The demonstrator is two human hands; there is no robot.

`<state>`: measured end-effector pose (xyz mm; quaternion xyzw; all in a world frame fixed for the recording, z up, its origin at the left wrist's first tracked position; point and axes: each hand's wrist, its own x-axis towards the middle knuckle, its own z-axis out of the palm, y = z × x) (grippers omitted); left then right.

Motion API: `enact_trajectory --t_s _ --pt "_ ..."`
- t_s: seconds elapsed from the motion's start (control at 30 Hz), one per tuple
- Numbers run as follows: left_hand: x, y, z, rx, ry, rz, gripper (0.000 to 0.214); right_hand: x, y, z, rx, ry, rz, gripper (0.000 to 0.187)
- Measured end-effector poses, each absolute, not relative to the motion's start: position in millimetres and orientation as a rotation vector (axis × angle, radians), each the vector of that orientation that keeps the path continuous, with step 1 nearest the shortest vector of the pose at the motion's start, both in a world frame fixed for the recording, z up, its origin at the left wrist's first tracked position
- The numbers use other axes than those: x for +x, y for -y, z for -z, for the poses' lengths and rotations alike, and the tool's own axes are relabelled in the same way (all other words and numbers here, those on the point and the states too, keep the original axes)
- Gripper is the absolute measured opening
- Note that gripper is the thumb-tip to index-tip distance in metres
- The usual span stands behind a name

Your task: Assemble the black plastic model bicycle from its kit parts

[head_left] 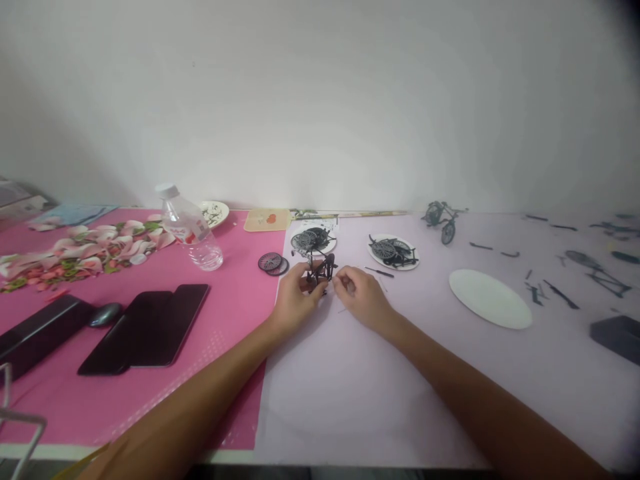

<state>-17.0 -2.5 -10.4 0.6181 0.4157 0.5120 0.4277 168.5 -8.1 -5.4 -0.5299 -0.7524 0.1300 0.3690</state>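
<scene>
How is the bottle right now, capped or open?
Capped: a white cap sits on top of the bottle.

The pink-and-lilac table (320,413) bears a bottle (194,235), petals (107,241), a bare plate (490,299) and a small bicycle (437,215).

Plain pale grey wall (325,107), softly lit, long table (360,407) surfaced in pink and lilac

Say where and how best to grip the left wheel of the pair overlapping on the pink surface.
Probably pinch the left wheel by its rim at the left edge, from above: it lies flat and thin, and the right wheel crowds its opposite side.
</scene>
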Motion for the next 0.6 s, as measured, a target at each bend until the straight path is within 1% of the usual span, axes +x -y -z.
enact_trajectory --t_s 0.17,0.23,0.3,0.43,0.5,0.6 --pt "-17.3 3.1 11.1 1.546 -1.040 -1.289 0.038 167.9 8.3 3.2 -1.390 1.960 -0.366 0.034" --pt "-16.9 3.6 11.4 1.545 -1.042 -1.306 0.039 168.0 9.9 1.0 -1.389 1.970 -0.390 0.038" --pt "-16.5 4.2 11.1 1.553 -1.041 -1.329 0.040 167.9 11.9 -1.0 -1.386 1.960 -0.430 0.033" --pt "-16.9 6.3 8.6 1.637 -1.046 -1.380 0.041 166.6 14.6 -2.7 -1.356 1.900 -0.435 0.016" --pt "-17.5 7.6 7.7 1.718 -1.052 -1.408 0.041 165.7 14.9 -3.0 -1.321 1.897 -0.406 0.015" --pt "-18.5 9.2 7.3 1.813 -1.045 -1.450 0.041 165.0 14.8 -3.8 -1.282 1.918 -0.370 0.024"
